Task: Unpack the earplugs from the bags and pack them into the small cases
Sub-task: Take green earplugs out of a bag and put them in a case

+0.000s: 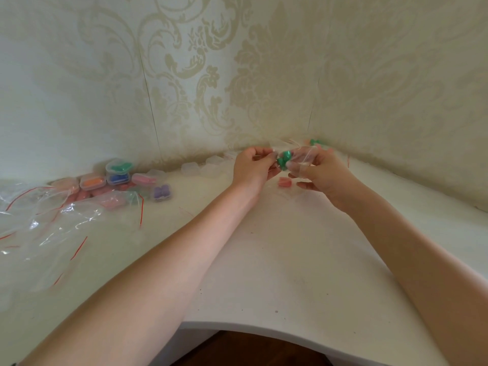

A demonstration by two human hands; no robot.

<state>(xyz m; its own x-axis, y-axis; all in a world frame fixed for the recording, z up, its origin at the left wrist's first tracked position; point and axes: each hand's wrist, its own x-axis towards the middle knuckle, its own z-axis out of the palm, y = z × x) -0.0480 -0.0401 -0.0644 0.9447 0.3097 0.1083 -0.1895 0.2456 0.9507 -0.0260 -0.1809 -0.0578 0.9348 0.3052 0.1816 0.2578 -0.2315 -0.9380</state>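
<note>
We see both hands raised a little above the white counter (277, 260), near the corner where the two papered walls (184, 75) meet. The left hand (254, 167) and the right hand (319, 173) each pinch a side of one small clear bag (301, 157), so both grips are clamped on that bag, fingers curled round its edges. Inside it, between the two hands, sit the green earplugs (284, 159) (how many, we cannot tell). Below the hands a pink earplug piece (284, 183) lies on the counter, apart from them.

To the left, against the wall, we find a cluster of filled small cases (118, 178): one with green on top, then orange, blue, pink and a purple one (161, 192) at the near right edge. In front of that cluster lies a heap of clear bags with red seal lines (47, 223), spread loosely towards the counter's left edge. Along the wall between the cluster and the hands stand several empty clear cases (203, 167), close together. Behind the right hand, in the corner, something green and pink (314, 141) shows, too hidden for us to name
</note>
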